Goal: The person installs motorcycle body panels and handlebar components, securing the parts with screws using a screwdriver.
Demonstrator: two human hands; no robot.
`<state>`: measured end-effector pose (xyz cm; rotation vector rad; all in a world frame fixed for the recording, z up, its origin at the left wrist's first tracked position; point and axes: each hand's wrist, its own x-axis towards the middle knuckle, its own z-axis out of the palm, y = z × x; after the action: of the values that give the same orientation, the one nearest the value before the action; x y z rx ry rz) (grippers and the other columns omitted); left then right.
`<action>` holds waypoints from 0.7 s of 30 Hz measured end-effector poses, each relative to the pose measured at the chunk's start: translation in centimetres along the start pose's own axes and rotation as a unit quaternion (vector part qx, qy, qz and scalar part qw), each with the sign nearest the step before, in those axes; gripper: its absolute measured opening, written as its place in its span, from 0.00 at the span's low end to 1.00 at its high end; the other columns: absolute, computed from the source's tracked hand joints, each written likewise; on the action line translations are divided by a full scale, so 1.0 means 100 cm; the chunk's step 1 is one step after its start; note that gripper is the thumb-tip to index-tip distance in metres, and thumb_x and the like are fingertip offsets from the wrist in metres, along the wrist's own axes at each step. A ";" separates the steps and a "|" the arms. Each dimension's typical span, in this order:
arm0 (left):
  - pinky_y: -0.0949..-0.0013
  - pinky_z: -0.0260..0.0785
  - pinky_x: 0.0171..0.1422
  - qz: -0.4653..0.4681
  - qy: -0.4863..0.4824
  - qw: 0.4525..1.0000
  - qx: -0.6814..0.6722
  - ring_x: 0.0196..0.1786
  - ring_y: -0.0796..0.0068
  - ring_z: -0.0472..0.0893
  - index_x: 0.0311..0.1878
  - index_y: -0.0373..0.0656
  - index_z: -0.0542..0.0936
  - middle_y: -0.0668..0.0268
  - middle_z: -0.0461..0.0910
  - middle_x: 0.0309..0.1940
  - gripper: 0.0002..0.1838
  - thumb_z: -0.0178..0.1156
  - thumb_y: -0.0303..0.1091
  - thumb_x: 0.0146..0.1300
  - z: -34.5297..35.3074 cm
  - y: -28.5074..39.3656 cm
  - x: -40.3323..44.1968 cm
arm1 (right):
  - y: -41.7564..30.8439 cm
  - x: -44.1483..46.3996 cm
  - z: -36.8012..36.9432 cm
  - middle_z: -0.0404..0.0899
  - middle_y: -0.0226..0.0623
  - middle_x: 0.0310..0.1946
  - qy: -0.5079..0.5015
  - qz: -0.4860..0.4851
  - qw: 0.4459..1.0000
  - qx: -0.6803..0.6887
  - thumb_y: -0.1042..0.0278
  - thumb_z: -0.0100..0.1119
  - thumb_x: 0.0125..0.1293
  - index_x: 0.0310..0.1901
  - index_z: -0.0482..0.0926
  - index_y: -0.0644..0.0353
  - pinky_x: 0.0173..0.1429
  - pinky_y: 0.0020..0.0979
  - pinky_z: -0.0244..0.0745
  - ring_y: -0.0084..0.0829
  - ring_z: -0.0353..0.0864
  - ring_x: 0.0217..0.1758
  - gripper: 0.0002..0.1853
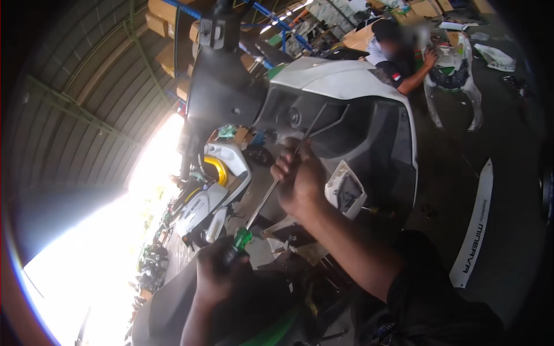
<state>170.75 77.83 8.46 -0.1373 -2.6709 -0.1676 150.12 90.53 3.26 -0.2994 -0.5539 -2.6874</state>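
Observation:
A long screwdriver [262, 205] runs slantwise across the middle of the view. My left hand [216, 268] is wrapped round its green and dark handle. Higher up, my right hand [299, 177] has its fingers closed round the thin metal shaft. Beyond my right hand, the shaft's far end lies in front of the dark inner panel [369, 132] of a white-edged scooter; whether it touches the panel I cannot tell. A small white-framed part [346, 190] with a dark middle shows beside my right wrist. Below my hands lies the scooter's dark seat area [173, 300].
Another person [392, 57] handles a white scooter body part [453, 75] at the upper right. A long white strip [476, 230] lettered MINERVA lies on the floor at right. A white and yellow scooter [219, 190] stands at left. Boxes [161, 23] fill shelves behind.

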 end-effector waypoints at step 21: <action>0.63 0.78 0.37 0.027 0.099 0.986 -0.134 0.34 0.57 0.84 0.49 0.30 0.78 0.51 0.82 0.38 0.18 0.65 0.26 0.55 0.004 -0.004 0.009 | -0.011 0.010 0.007 0.61 0.24 0.23 -0.033 0.002 0.999 0.025 0.49 0.38 0.78 0.36 0.70 0.53 0.31 0.26 0.55 0.21 0.56 0.24 0.19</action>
<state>169.71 77.60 8.49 -0.2623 -2.4340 -0.4974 148.87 91.46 3.76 -0.3768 -0.6398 -2.6632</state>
